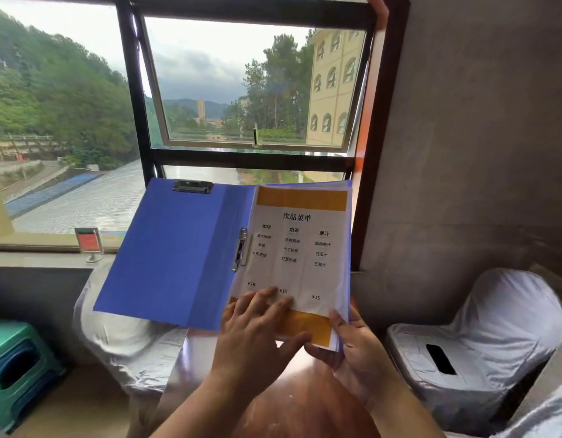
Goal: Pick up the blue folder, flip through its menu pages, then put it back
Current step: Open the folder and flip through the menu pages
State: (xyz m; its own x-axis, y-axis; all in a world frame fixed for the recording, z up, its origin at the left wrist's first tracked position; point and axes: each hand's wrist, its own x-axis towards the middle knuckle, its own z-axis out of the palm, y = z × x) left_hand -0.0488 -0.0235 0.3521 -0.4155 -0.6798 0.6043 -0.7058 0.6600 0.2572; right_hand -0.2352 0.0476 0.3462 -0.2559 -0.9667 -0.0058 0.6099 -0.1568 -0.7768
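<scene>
The window (pixel 241 90) filled the far side, its dark frame running behind the top edge of what I held. Two chairs under pale covers flanked me, one on the left (pixel 115 336) and one on the right (pixel 481 336), with the reddish worktop (pixel 292 387) between them, near me and bare where it showed. A green stool (pixel 17 368) stood at the far left, well apart from everything.

The blue folder (pixel 175 254) was up in the air in front of me, open and tilted, clear of the worktop. Its left cover hung free with open room around its edges. The menu page (pixel 298 248) lay on the right half, pinned by a metal clip (pixel 240 249) at the spine.

My right hand (pixel 352 352) grasped the folder's near right corner from beneath, thumb on the page edge. My left hand (pixel 257 327) lay on the bottom of the page, its fingers (pixel 263 298) spread flat, the thumb tucked under the near edge. A small sign holder (pixel 89 243) stood on the sill, just left of the cover.
</scene>
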